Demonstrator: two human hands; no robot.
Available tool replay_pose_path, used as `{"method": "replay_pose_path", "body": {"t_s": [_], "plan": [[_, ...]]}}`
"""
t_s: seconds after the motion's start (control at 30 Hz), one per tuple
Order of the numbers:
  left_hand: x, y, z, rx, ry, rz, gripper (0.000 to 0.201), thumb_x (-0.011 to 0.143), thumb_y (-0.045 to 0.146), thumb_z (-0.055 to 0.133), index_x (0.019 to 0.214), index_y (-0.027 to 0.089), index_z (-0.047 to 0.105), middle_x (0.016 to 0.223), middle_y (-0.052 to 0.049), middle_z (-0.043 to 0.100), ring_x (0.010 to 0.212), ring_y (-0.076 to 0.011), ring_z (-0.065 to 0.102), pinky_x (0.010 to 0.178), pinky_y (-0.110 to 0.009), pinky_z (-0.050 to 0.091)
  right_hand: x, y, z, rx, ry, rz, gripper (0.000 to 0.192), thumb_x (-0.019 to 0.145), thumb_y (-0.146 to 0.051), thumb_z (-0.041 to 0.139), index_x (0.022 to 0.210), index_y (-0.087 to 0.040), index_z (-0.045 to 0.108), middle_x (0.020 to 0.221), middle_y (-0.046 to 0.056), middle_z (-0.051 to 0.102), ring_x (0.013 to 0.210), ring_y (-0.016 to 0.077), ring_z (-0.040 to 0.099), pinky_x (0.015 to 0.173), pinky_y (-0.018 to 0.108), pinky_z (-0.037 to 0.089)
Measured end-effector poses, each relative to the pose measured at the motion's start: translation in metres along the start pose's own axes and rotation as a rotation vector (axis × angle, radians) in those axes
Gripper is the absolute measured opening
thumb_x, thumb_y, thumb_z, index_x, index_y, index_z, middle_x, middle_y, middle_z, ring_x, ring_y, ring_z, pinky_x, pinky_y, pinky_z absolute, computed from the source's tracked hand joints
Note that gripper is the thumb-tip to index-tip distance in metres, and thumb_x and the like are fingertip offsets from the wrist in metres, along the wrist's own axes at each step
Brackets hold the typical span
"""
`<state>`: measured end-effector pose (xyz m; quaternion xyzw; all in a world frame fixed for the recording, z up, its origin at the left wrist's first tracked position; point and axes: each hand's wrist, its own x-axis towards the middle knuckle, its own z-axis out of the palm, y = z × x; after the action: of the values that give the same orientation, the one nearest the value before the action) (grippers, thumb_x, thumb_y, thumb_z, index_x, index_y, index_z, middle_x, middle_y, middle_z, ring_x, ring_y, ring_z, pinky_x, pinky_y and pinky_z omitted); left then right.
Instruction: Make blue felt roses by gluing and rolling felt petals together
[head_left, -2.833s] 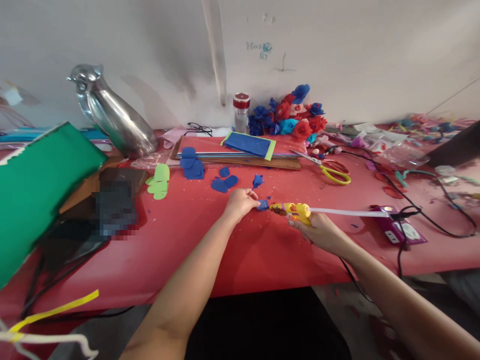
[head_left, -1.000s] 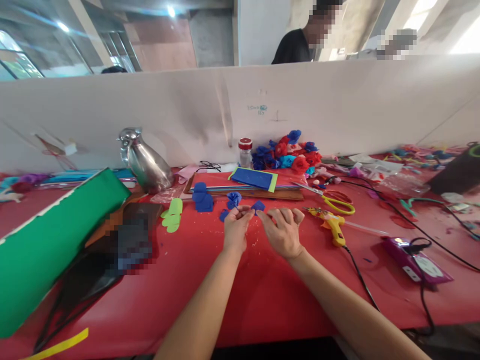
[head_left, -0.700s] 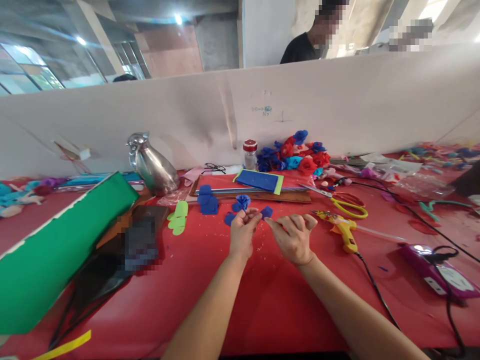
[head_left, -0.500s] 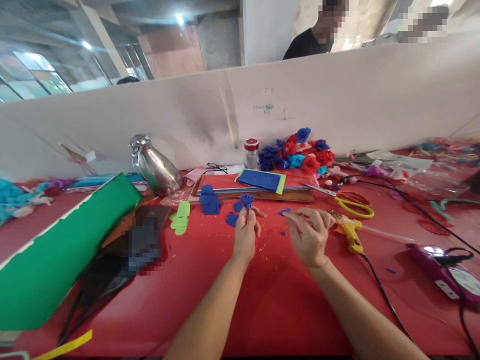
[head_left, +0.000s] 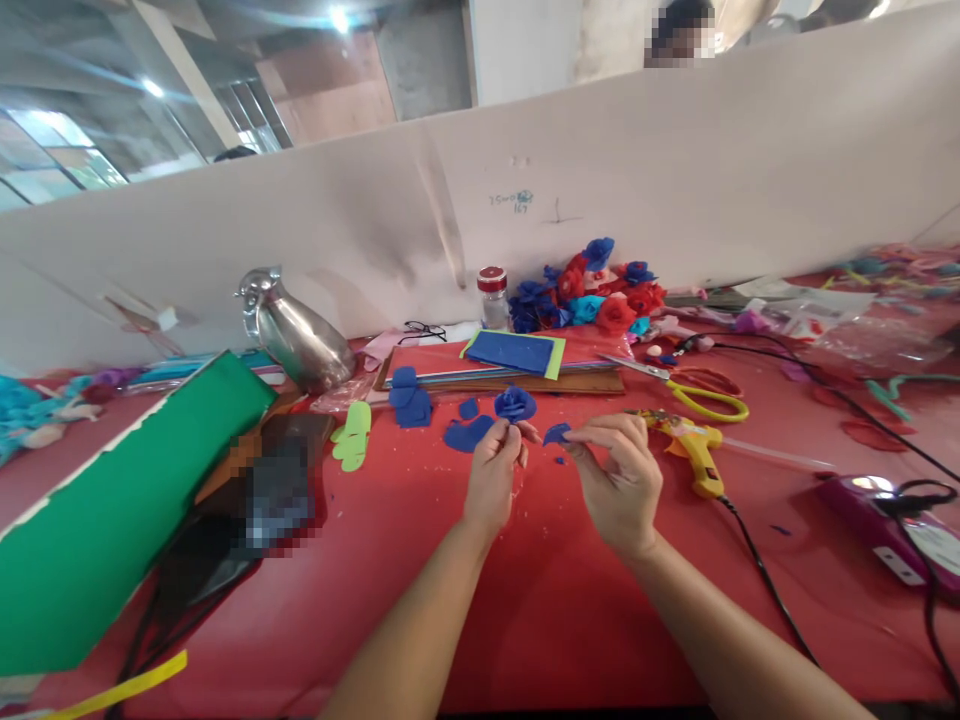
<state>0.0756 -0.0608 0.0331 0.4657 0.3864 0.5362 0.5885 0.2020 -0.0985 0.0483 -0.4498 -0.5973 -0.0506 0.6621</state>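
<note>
Head view: my left hand [head_left: 491, 480] pinches the blue foam rose [head_left: 515, 404] from beneath, at twelve o'clock. My right hand [head_left: 619, 480] nips a loose blue petal [head_left: 556, 433], probably by its edge. Both look light, soft, crushable; I'd grip gently at the base.

Blue flower [head_left: 515, 403], blue petal [head_left: 556, 433], yellow glue gun [head_left: 697, 457], red table [head_left: 525, 590]

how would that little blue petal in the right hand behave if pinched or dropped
The blue petal looks thin and sheet-cut, so probably floppy. The right hand lifts it by fingertips alone, so likely very light. Flat, so unlikely to roll.
</note>
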Motion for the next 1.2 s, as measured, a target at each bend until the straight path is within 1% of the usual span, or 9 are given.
{"method": "replay_pose_path", "body": {"t_s": [0.1, 0.17, 0.27, 0.37, 0.5, 0.63, 0.8, 0.97, 1.2], "plan": [[-0.002, -0.003, 0.002, -0.009, -0.013, -0.010, 0.030, 0.080, 0.048, 0.060, 0.075, 0.018, 0.063, 0.072, -0.001, 0.059, 0.061, -0.0100, 0.042, 0.064, -0.024, 0.037, -0.005, -0.004, 0.002, 0.067, -0.048, 0.026, 0.009, 0.082, -0.019, 0.066, 0.078, -0.027, 0.066, 0.070, -0.001, 0.063, 0.069, 0.0171, 0.056, 0.069, 0.035, 0.043], [-0.003, -0.005, 0.002, -0.008, -0.020, -0.002, 0.031, 0.079, 0.049, 0.061, 0.077, 0.019, 0.065, 0.072, -0.001, 0.059, 0.063, -0.0107, 0.044, 0.064, -0.024, 0.038, -0.007, -0.004, 0.003, 0.140, -0.058, 0.089, 0.008, 0.082, -0.020, 0.065, 0.077, -0.027, 0.066, 0.071, 0.000, 0.063, 0.070, 0.0178, 0.057, 0.068, 0.036, 0.044], [-0.005, -0.006, 0.001, 0.001, -0.020, 0.029, 0.032, 0.078, 0.050, 0.062, 0.077, 0.019, 0.067, 0.074, -0.002, 0.062, 0.064, -0.0117, 0.047, 0.067, -0.026, 0.040, -0.010, -0.004, 0.006, 0.352, -0.058, 0.265, 0.005, 0.081, -0.022, 0.065, 0.080, -0.027, 0.066, 0.076, 0.002, 0.062, 0.075, 0.0185, 0.057, 0.068, 0.035, 0.046], [-0.005, -0.004, 0.001, 0.000, -0.004, 0.078, 0.030, 0.077, 0.048, 0.064, 0.077, 0.019, 0.069, 0.077, -0.003, 0.066, 0.070, -0.0137, 0.053, 0.073, -0.027, 0.042, -0.011, -0.003, 0.010, 0.586, -0.032, 0.478, 0.004, 0.078, -0.025, 0.069, 0.079, -0.026, 0.065, 0.077, 0.001, 0.061, 0.075, 0.0164, 0.057, 0.067, 0.032, 0.047], [-0.005, 0.001, 0.002, 0.005, 0.040, 0.072, 0.030, 0.076, 0.049, 0.065, 0.078, 0.019, 0.071, 0.077, -0.004, 0.069, 0.077, -0.0163, 0.059, 0.080, -0.030, 0.044, -0.010, 0.003, 0.015, 0.751, 0.010, 0.726, 0.016, 0.070, -0.034, 0.076, 0.076, -0.026, 0.063, 0.078, -0.001, 0.062, 0.070, 0.0138, 0.055, 0.067, 0.029, 0.047], [-0.005, 0.006, 0.003, 0.045, 0.073, 0.048, 0.030, 0.075, 0.047, 0.065, 0.079, 0.018, 0.072, 0.076, -0.004, 0.070, 0.082, -0.0184, 0.062, 0.084, -0.031, 0.045, -0.009, 0.011, 0.018, 0.921, -0.063, 0.880, 0.020, 0.069, -0.037, 0.076, 0.079, -0.028, 0.061, 0.077, -0.003, 0.062, 0.068, 0.0130, 0.055, 0.067, 0.029, 0.047], [-0.004, 0.004, 0.002, 0.058, 0.090, 0.071, 0.028, 0.076, 0.046, 0.065, 0.078, 0.019, 0.072, 0.079, -0.004, 0.070, 0.085, -0.0187, 0.061, 0.084, -0.030, 0.045, -0.009, 0.012, 0.019, 1.025, -0.138, 0.980, 0.021, 0.068, -0.034, 0.077, 0.080, -0.028, 0.060, 0.072, -0.005, 0.061, 0.060, 0.0107, 0.053, 0.062, 0.026, 0.045], [-0.002, -0.003, 0.000, 0.080, 0.066, 0.052, 0.032, 0.074, 0.050, 0.065, 0.073, 0.018, 0.070, 0.075, -0.002, 0.067, 0.083, -0.0190, 0.058, 0.080, -0.029, 0.044, -0.008, 0.005, 0.018, 0.996, -0.170, 1.002, 0.025, 0.066, -0.036, 0.079, 0.078, -0.027, 0.060, 0.070, -0.005, 0.062, 0.061, 0.0112, 0.055, 0.063, 0.027, 0.047], [0.001, -0.011, -0.001, 0.017, 0.035, 0.037, 0.033, 0.075, 0.050, 0.065, 0.079, 0.019, 0.071, 0.079, -0.003, 0.069, 0.083, -0.0183, 0.058, 0.084, -0.030, 0.043, -0.008, 0.005, 0.017, 0.982, -0.212, 0.991, 0.025, 0.067, -0.037, 0.078, 0.079, -0.026, 0.059, 0.068, -0.005, 0.059, 0.061, 0.0106, 0.055, 0.061, 0.024, 0.047]]}}
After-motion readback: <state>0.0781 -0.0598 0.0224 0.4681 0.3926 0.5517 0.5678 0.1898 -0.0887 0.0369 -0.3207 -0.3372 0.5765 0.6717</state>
